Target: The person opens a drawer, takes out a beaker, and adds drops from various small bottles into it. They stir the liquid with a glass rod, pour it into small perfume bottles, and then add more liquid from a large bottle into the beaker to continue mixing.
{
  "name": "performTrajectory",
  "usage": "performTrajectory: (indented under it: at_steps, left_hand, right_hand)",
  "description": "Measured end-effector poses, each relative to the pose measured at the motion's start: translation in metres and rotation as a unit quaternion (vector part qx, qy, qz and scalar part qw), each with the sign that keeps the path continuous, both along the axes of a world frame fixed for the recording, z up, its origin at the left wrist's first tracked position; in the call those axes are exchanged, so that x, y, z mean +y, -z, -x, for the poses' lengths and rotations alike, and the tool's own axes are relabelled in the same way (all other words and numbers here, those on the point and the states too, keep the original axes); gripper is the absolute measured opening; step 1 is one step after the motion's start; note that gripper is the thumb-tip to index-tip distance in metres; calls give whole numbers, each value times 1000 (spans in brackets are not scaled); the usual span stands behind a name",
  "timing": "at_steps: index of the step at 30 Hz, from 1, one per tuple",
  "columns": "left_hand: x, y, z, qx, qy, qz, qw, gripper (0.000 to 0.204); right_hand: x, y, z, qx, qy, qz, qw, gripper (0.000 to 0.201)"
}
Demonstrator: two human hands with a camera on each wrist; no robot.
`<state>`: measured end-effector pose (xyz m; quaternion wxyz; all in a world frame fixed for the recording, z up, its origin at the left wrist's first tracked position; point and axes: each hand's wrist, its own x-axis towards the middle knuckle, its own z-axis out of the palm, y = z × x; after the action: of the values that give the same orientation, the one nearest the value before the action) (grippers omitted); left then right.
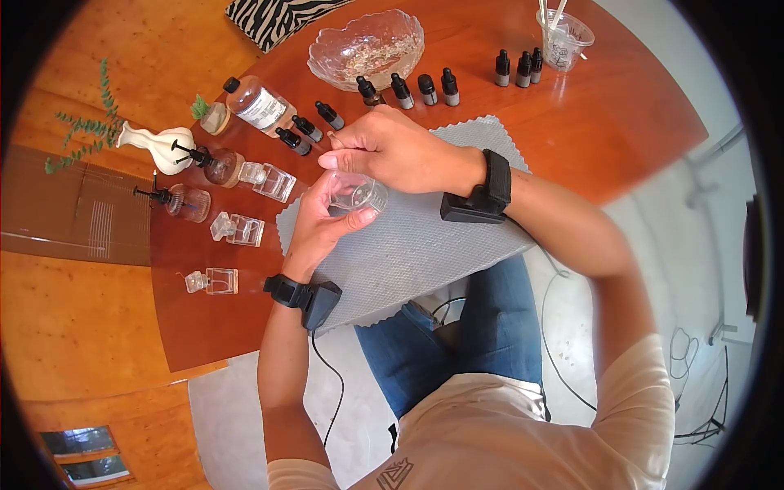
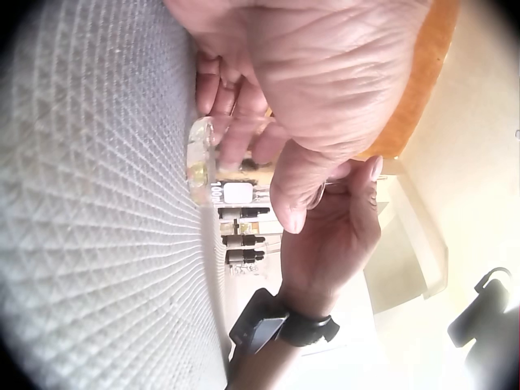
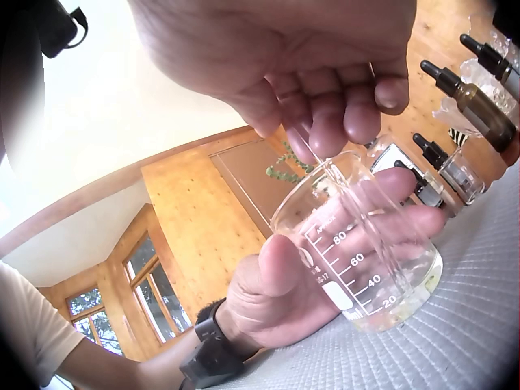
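A clear glass beaker (image 1: 369,196) (image 2: 200,166) (image 3: 341,280) with white measuring marks stands on the grey textured mat (image 1: 408,245), a little pale liquid at its bottom. My left hand (image 1: 314,220) (image 2: 325,89) (image 3: 280,301) grips it around the side, thumb on one side and fingers on the other. Above the rim, my right hand (image 1: 400,151) (image 2: 329,240) (image 3: 301,65) pinches a thin clear rod (image 3: 370,223), whose lower part is inside the beaker.
Black-capped dropper bottles (image 1: 449,86) line the mat's far side. Square glass bottles (image 1: 245,230), a large labelled bottle (image 1: 261,106) and a white vase (image 1: 159,145) stand left. Farther back are a glass bowl (image 1: 367,53) and a plastic cup (image 1: 563,45) holding sticks.
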<state>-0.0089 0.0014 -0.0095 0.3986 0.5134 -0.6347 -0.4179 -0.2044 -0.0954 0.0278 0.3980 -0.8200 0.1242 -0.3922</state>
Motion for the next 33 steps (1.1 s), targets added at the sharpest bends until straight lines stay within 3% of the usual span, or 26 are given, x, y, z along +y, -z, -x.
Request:
performTrajectory:
  at_steps: [15,23,26,29,33]
  left_hand:
    - [1,-5,3,-2,-4,1,1000,60]
    - [2,-9,4,-1,1,-3,1000,67]
    - [3,-10,3,-8,-1,-12,1000,71]
    - [0,-12,6,1,13,-7,1000,73]
    - [0,-8,3,28,15,-34,999,74]
  right_hand:
    - [1,1,-1,-8,-9,0,1000,45]
    - [3,0,0,-41,8,56,998,50]
    - [2,-2,2,-24,-24,15,999,50]
    - [6,-8,3,-17,24,-4,1000,34]
    - [2,-10,6,17,14,25,999,35]
